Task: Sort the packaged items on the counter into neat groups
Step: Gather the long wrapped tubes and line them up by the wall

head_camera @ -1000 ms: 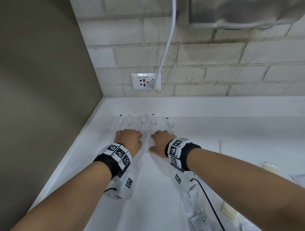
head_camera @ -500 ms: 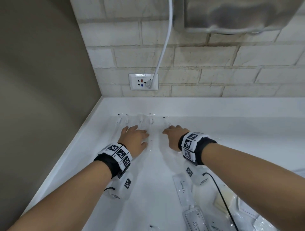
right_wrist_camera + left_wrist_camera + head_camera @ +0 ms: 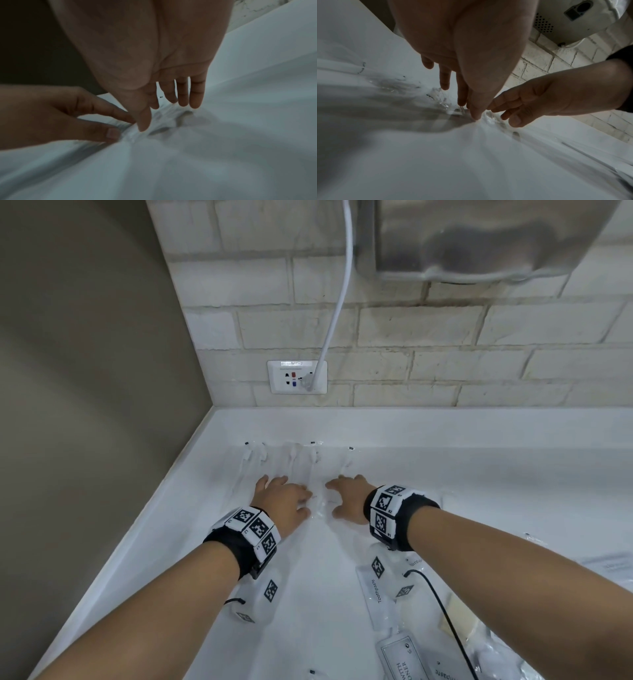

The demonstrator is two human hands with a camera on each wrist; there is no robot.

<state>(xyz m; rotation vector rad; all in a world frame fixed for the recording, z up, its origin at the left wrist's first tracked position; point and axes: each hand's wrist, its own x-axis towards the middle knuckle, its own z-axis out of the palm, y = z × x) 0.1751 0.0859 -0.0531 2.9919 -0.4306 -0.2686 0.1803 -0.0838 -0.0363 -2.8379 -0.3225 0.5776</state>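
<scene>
Several clear-wrapped toothbrush packets [image 3: 294,460] lie side by side at the back left of the white counter [image 3: 479,474]. My left hand [image 3: 287,498] rests flat on their near ends, fingers spread. My right hand [image 3: 342,498] lies just to its right, fingertips down on the same crinkled wrap. In the left wrist view the left fingers [image 3: 462,94] point down onto the wrappers [image 3: 443,104], and the right hand [image 3: 539,100] reaches in beside them. In the right wrist view the thumb tip [image 3: 144,124] touches the wrap [image 3: 133,136] next to the left hand [image 3: 68,115]. Neither hand grips anything.
Toothpaste packets [image 3: 378,590] and a labelled white box [image 3: 400,659] lie near me under my right forearm, with a pale yellow bar [image 3: 459,618] beside them. A brown wall [image 3: 85,405] bounds the left, and a socket with a white cable [image 3: 298,376] sits on the brick wall behind.
My right hand swung out to the right and has come back close to the left hand. Both hands have slid a little toward me along the packets, and the fingers have flattened.
</scene>
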